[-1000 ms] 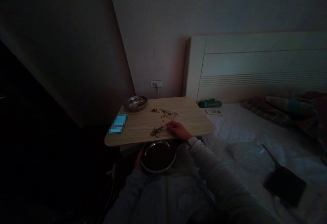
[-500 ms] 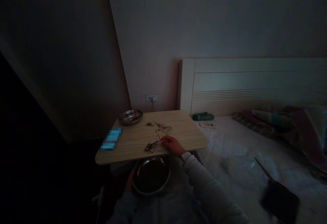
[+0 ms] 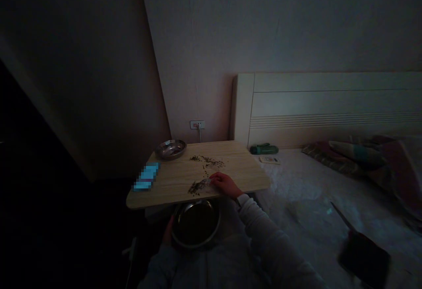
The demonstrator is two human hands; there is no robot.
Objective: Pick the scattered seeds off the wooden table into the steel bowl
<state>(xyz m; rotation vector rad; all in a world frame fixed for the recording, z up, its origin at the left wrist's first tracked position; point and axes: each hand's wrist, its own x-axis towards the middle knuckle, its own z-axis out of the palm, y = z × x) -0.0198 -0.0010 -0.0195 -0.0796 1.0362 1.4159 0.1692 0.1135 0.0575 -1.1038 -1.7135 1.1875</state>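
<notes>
My right hand (image 3: 226, 184) is closed in a pinch over the wooden table (image 3: 237, 157). From its fingertips a small, pale, see-through piece (image 3: 207, 182) reaches left to a pile of small dark grains (image 3: 196, 188) near the front edge. More loose grains (image 3: 211, 162) lie scattered farther back on the tabletop. Just below that front edge, my left hand (image 3: 168, 232) grips the left rim of a round metal bowl (image 3: 194, 243). The inside of this bowl is dark, and its contents are hard to make out.
A shallow metal dish (image 3: 171, 149) stands at the table's back left, with a blurred-out phone-like screen (image 3: 146, 177) in front. To the right, a bed (image 3: 290, 179) holds a green bottle (image 3: 264, 149), a pale remote (image 3: 270, 160), a crumpled blanket (image 3: 356, 153) and a dark long-handled dustpan-like thing (image 3: 364, 256).
The whole view has shifted slightly. My right hand stays by the front pile, whose grains look a little more spread out. My left hand keeps its hold on the bowl.
</notes>
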